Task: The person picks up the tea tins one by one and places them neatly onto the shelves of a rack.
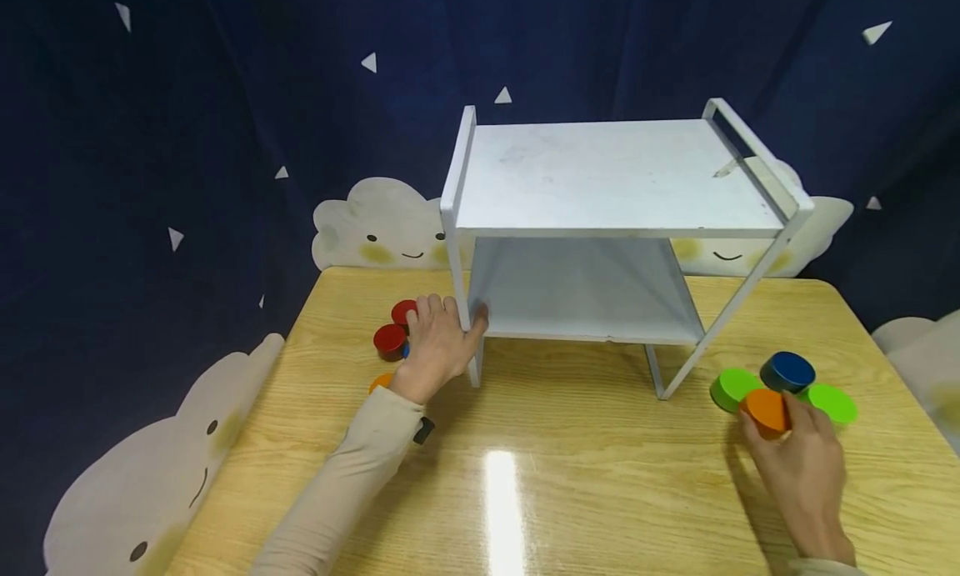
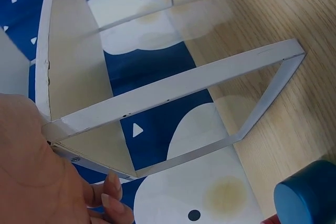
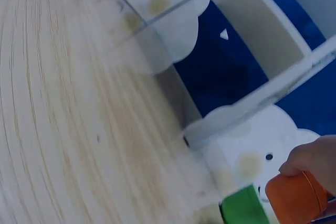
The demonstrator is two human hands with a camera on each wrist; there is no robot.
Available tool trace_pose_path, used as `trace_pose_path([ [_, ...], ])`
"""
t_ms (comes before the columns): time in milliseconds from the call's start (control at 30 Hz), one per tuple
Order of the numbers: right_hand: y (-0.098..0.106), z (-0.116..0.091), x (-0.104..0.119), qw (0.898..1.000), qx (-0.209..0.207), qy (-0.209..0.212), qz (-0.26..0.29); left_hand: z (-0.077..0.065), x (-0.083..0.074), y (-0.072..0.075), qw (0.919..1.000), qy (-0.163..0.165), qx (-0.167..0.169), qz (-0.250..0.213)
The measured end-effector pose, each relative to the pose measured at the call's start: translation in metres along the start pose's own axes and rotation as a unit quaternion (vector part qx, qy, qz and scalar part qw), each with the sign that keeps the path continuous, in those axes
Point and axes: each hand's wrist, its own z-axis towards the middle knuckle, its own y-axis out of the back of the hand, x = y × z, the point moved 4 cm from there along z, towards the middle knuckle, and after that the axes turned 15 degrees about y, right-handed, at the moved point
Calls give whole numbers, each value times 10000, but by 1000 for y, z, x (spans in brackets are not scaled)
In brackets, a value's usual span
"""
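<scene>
My left hand (image 1: 438, 343) grips the left front post of a white two-tier shelf (image 1: 615, 176), with the thumb on the post's inner side and the fingers on the outer side. In the left wrist view the palm lies against the white frame (image 2: 210, 77). At the right, my right hand (image 1: 806, 463) pinches an orange cylinder block (image 1: 767, 411) between thumb and fingers. Close around that block stand a green cylinder (image 1: 733, 388), a dark blue cylinder (image 1: 787, 371) and another green cylinder (image 1: 832, 403). The right wrist view shows the orange block (image 3: 294, 198) beside a green one (image 3: 245, 207).
Left of the shelf, two red cylinders (image 1: 390, 341) and an orange one (image 1: 381, 382) stand near my left hand, which partly hides a blue one (image 2: 310, 195). The shelf stands on a wooden table (image 1: 600, 468). Behind hangs a dark blue curtain (image 1: 300, 76) with cloud cut-outs.
</scene>
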Motion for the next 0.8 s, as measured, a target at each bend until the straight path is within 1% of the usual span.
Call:
trace_pose_path([
  [233,3,5,30,9975,-337,616,98,0,0,0,10000,40,61,43],
  [433,6,11,51,9928,-454,1089,228,1,-1,1,9999,25,144,70],
  [600,8,14,66,9880,-606,1372,378,0,0,2,9997,52,205,117],
  [800,9,18,78,9846,-687,1532,479,0,0,1,9995,66,296,133],
])
